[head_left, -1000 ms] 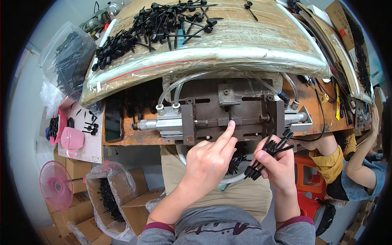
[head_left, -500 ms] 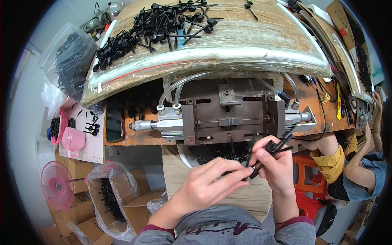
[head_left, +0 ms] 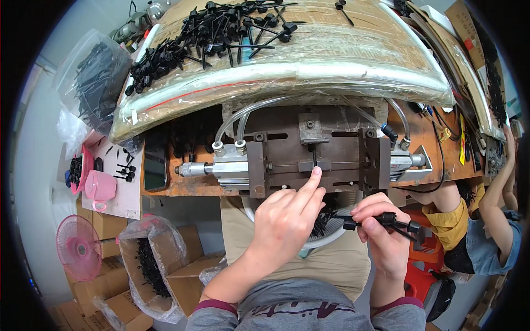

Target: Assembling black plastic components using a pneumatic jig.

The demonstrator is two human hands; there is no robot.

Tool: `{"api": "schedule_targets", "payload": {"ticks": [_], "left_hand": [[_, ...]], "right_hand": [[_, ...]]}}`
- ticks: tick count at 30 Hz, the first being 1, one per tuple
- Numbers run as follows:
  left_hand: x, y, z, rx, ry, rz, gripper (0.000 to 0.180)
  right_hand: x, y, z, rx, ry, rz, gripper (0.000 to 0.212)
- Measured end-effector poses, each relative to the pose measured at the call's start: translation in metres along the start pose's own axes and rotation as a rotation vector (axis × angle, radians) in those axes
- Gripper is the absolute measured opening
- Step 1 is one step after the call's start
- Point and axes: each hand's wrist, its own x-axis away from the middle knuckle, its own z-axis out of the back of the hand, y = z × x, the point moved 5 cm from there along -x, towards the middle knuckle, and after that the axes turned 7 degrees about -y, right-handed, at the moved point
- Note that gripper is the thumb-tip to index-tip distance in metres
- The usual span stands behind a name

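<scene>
My left hand [head_left: 290, 218] reaches up to a metal fixture [head_left: 342, 148] with its index finger stretched out. The fingertip touches, or nearly touches, the lower end of a thin black stem [head_left: 314, 154] that stands across the small centre block. My other left fingers are bent, with nothing visible in them. In my right hand [head_left: 381, 231], closed at the right, are several black plastic stemmed pieces [head_left: 389, 219] with knobbed heads. Below the fixture a white round basin [head_left: 331, 238] on my lap holds more black pieces, partly hidden by my hands.
Black stemmed pieces [head_left: 221, 33] lie heaped on a plastic-wrapped carton [head_left: 353, 71] behind the fixture. Clear air hoses [head_left: 243, 113] arch over it. At left are a phone [head_left: 156, 168], a pink cup [head_left: 100, 186] and a pink fan [head_left: 80, 248]. Another person [head_left: 491, 226] works at right.
My left hand has left the right-hand bunch and moved up to the fixture, where a black stem now lies at the centre block. My right hand has shifted slightly right and down with its bunch.
</scene>
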Motion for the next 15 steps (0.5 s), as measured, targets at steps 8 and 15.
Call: {"api": "schedule_targets", "payload": {"ticks": [8,15], "left_hand": [[0.000,0.001,0.006,0.045,-0.004,0.042,0.024],[0.005,0.023,0.023,0.894,-0.019,0.048,0.036]], "right_hand": [[0.006,-0.016,-0.002,0.421,0.129,0.179,0.011],[0.007,-0.021,-0.031,0.983,0.004,0.628,0.035]]}}
